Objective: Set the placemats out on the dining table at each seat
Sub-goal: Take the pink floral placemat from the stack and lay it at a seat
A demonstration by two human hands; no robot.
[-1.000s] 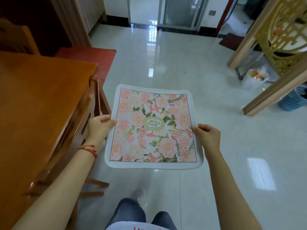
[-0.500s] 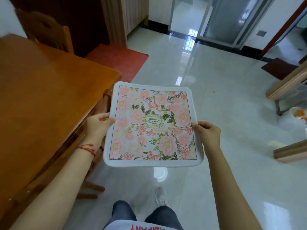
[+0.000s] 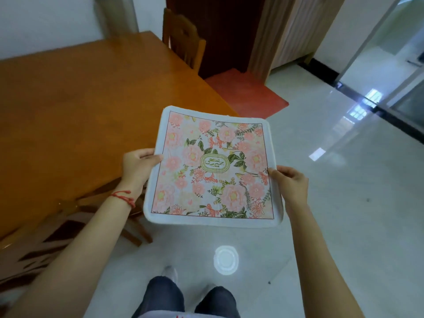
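Head view: since the earlier frames the dining table point(image 3: 75, 106) has swung from the 9 o'clock edge toward 11 o'clock. The floral placemat point(image 3: 213, 166) hangs level over the floor, its far corner above the table's corner. The left hand point(image 3: 137, 167) and right hand point(image 3: 290, 183) pinch opposite edges, probably to keep it flat for laying.

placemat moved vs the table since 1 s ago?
Yes. The placemat has come toward the table: its far left corner now overlaps the table's corner, where earlier it hung clear, over the floor.
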